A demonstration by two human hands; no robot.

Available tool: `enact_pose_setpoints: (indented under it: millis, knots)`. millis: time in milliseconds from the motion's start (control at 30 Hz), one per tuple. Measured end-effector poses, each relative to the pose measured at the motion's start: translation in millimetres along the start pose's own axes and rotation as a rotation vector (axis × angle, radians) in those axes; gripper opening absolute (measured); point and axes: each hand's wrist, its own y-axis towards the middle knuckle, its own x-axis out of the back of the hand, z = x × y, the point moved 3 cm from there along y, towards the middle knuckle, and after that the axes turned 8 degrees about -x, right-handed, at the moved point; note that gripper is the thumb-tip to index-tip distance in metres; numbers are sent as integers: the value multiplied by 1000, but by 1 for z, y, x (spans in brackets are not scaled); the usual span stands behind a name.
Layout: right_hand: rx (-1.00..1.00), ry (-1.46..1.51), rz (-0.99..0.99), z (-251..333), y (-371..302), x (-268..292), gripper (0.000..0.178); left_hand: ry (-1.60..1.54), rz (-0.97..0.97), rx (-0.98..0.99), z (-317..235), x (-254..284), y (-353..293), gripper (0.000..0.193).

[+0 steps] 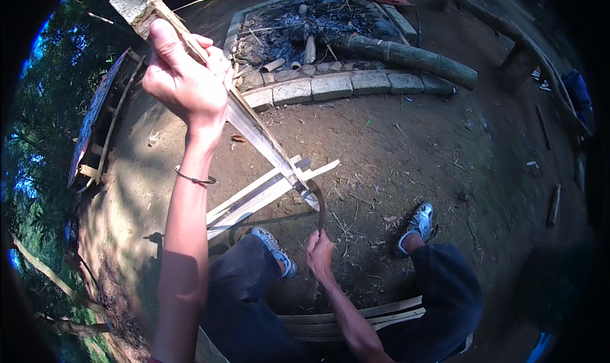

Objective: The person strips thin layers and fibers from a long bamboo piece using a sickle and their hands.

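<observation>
My left hand (190, 83) is raised at the upper left, its fingers wrapped round the thick end of a long split piece of wood (262, 137). The piece slants down to the right toward the ground between my feet. Below it, my right hand (319, 256) is closed round the handle of a knife with a curved dark blade (319, 198). The blade stands upright against the lower end of the wood, seemingly touching it. The handle is mostly hidden in my fist. Pale split strips (267, 194) lie on the ground beneath, crossing under the held piece.
Ahead is a fire pit edged with stone blocks (332, 87), with ash inside and a thick bamboo pole (406, 58) sticking out. More strips (381, 313) lie by my legs. A wooden rail (540, 58) runs along the right; a low bamboo-framed structure (105, 118) stands left.
</observation>
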Motion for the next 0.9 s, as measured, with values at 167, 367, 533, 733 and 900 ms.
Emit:
enact_pose_setpoints:
  millis: [167,367,533,733,900]
  knots:
    - [-5,210,52,65,10,20,31,79,-50,22,-1,22,9,66]
    - [36,269,9,102,8,33,28,103,-39,-10,-6,22,9,66]
    - [-39,157,95,50,-8,-22,26,136,-50,10,-9,18,0,62]
    - [127,221,51,81,5,-3,25,167,-51,-20,-7,29,8,63]
    - [97,218,106,115,-9,23,22,145,-61,-18,-12,35,6,63]
